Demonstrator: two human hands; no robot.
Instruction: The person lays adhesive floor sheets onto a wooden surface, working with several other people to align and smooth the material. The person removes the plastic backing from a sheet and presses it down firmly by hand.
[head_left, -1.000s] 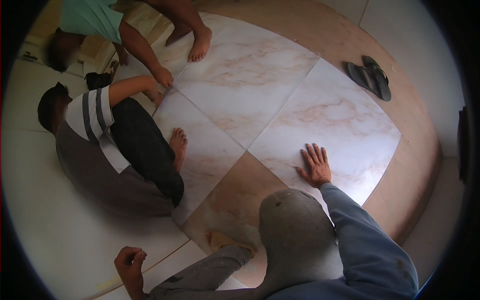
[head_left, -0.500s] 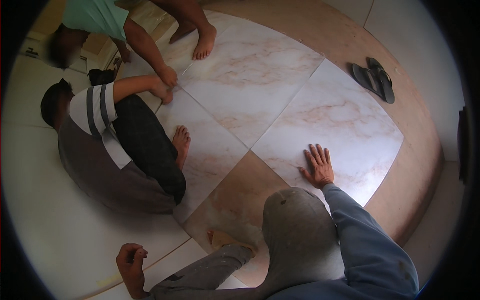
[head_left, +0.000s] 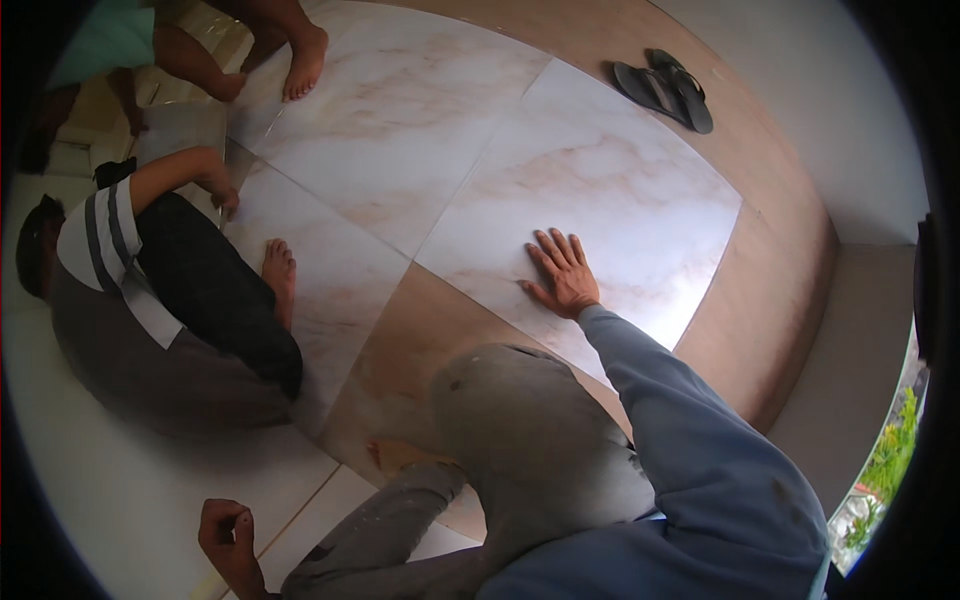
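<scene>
A white, brown-veined tile (head_left: 640, 170) lies flat on the floor, turned so that one corner points left, one away, one right and one toward the person. The right hand (head_left: 564, 274) rests palm down on it, fingers spread open, just inside the near-left edge; the blue sleeve (head_left: 690, 400) crosses that edge. Beyond the fingertips the veined surface runs on to the far and right corners.

Along its far-left edge a narrow seam parts it from the far tile (head_left: 390, 110). At its left corner it meets the left tile (head_left: 335, 235). Its near-left edge borders a brown floor patch (head_left: 375, 345), partly covered by the person's grey-clad knee (head_left: 530, 420). Past both right-hand edges runs a brown floor strip (head_left: 775, 270), bounded by the pale wall (head_left: 800, 110); black sandals (head_left: 665, 90) lie on it near the far corner.

Left of the knee, the left hand (head_left: 230, 540) is well apart from the tile, fingers curled closed; I cannot tell whether they hold anything.

A seated co-worker (head_left: 170, 360) has a foot on the left tile and a hand at its far end; a second co-worker's foot (head_left: 305, 65) stands on the far tile.
</scene>
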